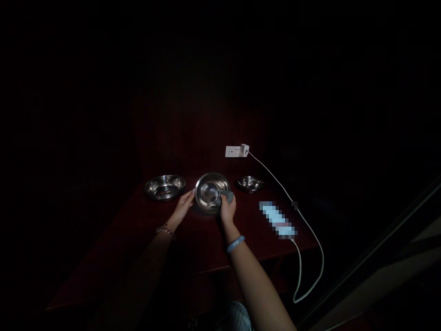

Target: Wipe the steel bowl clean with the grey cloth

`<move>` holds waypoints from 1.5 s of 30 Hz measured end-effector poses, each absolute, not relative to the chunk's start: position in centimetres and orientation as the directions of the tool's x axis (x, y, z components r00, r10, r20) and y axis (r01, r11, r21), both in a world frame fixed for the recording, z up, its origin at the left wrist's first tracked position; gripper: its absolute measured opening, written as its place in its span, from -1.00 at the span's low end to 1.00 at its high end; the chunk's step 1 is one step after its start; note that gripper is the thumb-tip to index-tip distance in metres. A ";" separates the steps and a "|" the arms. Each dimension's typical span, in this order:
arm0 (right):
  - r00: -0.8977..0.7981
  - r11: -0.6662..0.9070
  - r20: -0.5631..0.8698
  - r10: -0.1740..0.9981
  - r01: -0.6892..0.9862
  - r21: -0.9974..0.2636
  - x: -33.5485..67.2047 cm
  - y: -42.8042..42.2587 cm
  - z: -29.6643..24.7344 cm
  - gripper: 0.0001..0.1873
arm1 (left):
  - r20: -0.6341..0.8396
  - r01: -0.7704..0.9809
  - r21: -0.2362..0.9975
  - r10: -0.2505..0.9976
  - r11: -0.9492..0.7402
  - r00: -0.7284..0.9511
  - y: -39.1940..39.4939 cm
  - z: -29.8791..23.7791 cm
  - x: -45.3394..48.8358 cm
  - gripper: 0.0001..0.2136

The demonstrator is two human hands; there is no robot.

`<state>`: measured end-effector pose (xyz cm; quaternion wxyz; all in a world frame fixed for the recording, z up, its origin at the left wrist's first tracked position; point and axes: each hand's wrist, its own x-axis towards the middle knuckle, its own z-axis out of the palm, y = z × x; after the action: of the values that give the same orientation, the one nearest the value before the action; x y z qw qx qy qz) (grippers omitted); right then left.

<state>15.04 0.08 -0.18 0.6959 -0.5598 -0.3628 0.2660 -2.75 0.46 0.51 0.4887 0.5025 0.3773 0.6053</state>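
A shiny steel bowl [207, 189] is tilted up above the dark red table, its inside facing me. My left hand [184, 204] grips the bowl at its left rim, the thumb side against the edge. In my right hand [228, 209] is a bunched grey cloth [226, 198], pressed at the right part of the bowl's inside. Part of the cloth is hidden by my fingers. A wider steel bowl [164, 187] stands to the left of my left hand, and a small steel bowl [251, 184] stands beyond my right hand.
The dark red table [193, 248] reaches to the wall. A white socket [232, 151] with a plugged-in charger [244, 149] is at the back. Its white cable [275, 178] loops over the right edge to a blurred, lit phone [277, 219]. The surroundings are very dark.
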 end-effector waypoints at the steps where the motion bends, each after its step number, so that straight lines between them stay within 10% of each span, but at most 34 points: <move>1: 0.595 0.230 0.202 0.778 0.028 -0.973 15.0 0.1 -0.1 -0.72 | 0.242 -0.209 0.948 0.970 -0.240 -0.018 0.5 0.5 -2.7 -0.34; 45: 0.562 0.245 0.217 0.799 0.025 -0.969 15.0 -0.1 0.0 -0.73 | 0.267 -0.166 0.949 0.964 -0.266 -0.020 0.3 0.5 -2.8 -0.33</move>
<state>14.99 -0.14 -0.01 0.6936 -0.5474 -0.3761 0.2788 -2.77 0.28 0.52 0.4687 0.5197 0.3835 0.6025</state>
